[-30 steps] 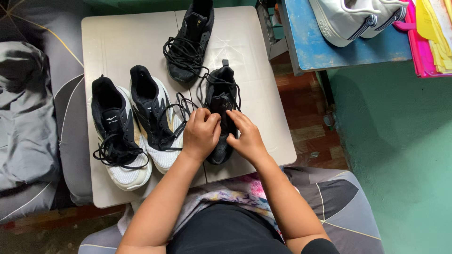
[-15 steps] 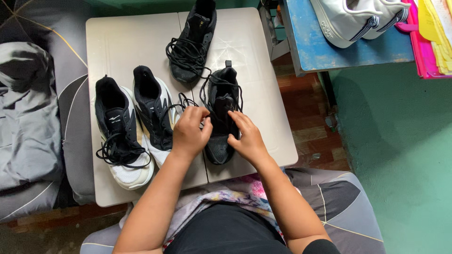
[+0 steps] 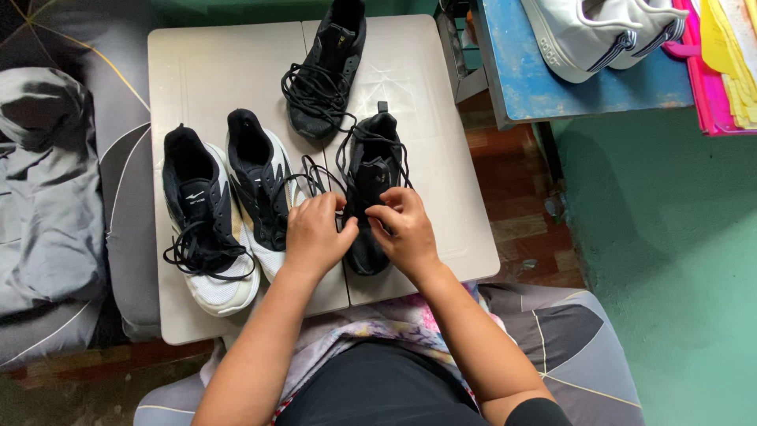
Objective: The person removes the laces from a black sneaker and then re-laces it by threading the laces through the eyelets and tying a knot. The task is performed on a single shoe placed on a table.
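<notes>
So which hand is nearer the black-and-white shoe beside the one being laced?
Left. The left hand overlaps the black-and-white shoe at its toe side; the right hand is over the black shoe, farther away.

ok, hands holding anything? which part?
Both the left hand and right hand pinch the black laces of the nearest black shoe, at mid-shoe.

- A pale beige folding table (image 3: 213, 71) fills the middle, a seam running down its top.
- Left of it sits a grey sofa (image 3: 118, 205) with thin light lines, and crumpled grey fabric (image 3: 43, 197) lies heaped on it.
- Under the table, reddish-brown floor tiles (image 3: 520, 213) show, worn and scuffed.
- To the right stretches a flat green surface (image 3: 670, 260), evenly lit.
- Top right, a blue painted table (image 3: 544, 91), chipped at its edge, bears a pink tray (image 3: 710, 102) at the frame's edge.
- Soft daylight, weak shadows.
</notes>
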